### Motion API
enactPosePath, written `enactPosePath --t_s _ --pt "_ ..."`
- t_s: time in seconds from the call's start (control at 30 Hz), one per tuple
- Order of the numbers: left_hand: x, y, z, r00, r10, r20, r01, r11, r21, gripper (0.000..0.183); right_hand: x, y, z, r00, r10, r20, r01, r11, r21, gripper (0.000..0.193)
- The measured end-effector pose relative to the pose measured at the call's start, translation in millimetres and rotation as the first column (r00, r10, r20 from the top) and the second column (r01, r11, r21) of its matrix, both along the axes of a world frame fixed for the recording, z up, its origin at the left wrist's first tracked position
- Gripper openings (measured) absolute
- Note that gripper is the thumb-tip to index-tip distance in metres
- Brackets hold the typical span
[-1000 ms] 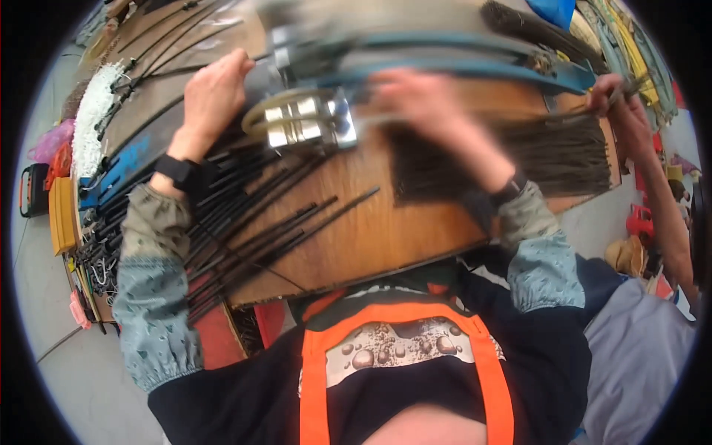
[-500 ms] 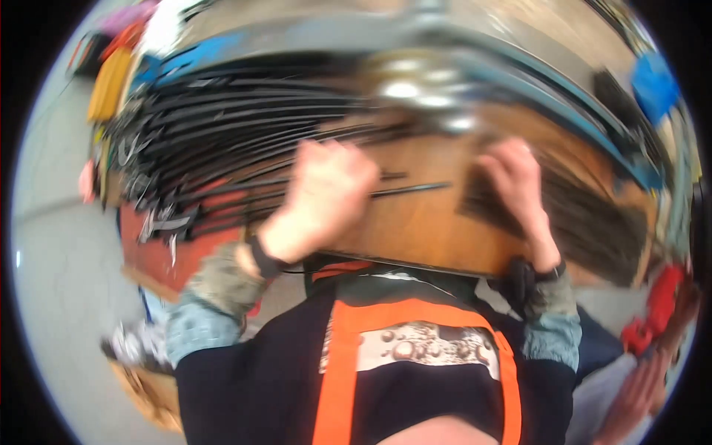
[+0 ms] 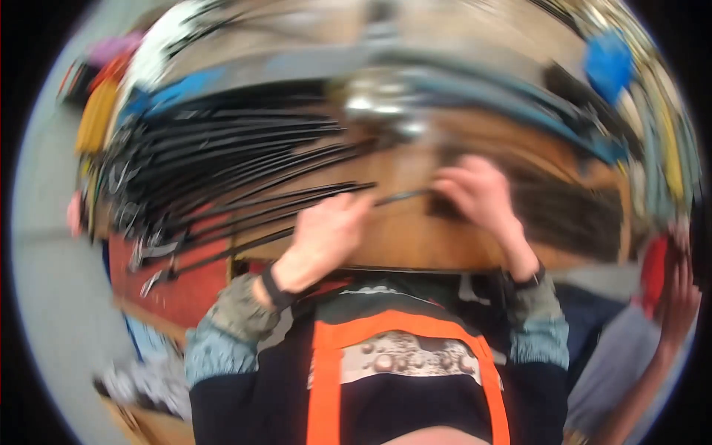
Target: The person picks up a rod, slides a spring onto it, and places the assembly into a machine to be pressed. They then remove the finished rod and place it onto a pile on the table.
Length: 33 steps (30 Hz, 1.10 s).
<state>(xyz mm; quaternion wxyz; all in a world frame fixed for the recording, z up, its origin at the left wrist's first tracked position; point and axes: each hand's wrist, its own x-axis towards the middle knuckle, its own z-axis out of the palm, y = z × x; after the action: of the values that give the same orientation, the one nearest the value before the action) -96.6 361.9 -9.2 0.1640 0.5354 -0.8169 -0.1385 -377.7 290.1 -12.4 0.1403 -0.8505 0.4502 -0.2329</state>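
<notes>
My left hand (image 3: 330, 231) is closed around a thin black rod (image 3: 404, 196) with a metal fitting at its left end. The rod slants up to the right across the brown board. At its right tip, the fingers of my right hand (image 3: 478, 194) are pinched together; blur softens the exact contact. Many similar black rods (image 3: 222, 159) lie in a bundle to the left, their metal ends (image 3: 126, 178) hanging over a red surface. Beyond my hands stands a shiny metal fixture (image 3: 382, 104), blurred.
The brown wooden board (image 3: 415, 241) lies under my hands, with a dark ribbed strip (image 3: 567, 204) at right. Blue-grey rails (image 3: 512, 100) cross behind. A blue bag (image 3: 608, 65) hangs at the far right. Another person's hand (image 3: 678, 289) is at the right edge.
My right hand has moved left to the rod's tip. My left hand has gone slightly lower with the rod. The whole view has shifted a little.
</notes>
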Motion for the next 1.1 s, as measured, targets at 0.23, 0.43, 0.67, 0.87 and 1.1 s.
enactPosePath --t_s 0.23,0.43,0.67,0.87,1.1 --pt "-11.4 -4.1 38.5 0.993 -0.097 -0.061 0.096 0.995 -0.018 0.022 -12.3 19.7 -12.9 0.929 -0.047 0.368 0.018 0.996 0.084 0.019" --pt "-8.9 -15.6 47.1 0.968 -0.222 -0.117 0.24 0.955 0.173 0.02 -18.1 24.0 -19.9 0.967 0.139 0.212 -0.071 0.952 -0.299 0.024" --pt "-35.2 -62.0 85.6 0.937 -0.338 -0.082 0.346 0.879 0.329 0.015 -31.2 6.1 2.2 0.914 0.126 0.386 0.109 0.84 -0.531 0.043" --pt "-68.6 -120.2 125.7 0.901 -0.371 0.224 0.42 0.876 -0.239 0.022 -117.4 -5.5 11.1 0.877 -0.426 0.223 0.479 0.814 -0.329 0.046" --pt "-102.5 -147.3 112.0 0.783 -0.501 0.37 0.584 0.796 -0.159 0.031 -149.4 -30.9 -14.7 0.909 -0.359 0.213 0.416 0.811 -0.411 0.035"
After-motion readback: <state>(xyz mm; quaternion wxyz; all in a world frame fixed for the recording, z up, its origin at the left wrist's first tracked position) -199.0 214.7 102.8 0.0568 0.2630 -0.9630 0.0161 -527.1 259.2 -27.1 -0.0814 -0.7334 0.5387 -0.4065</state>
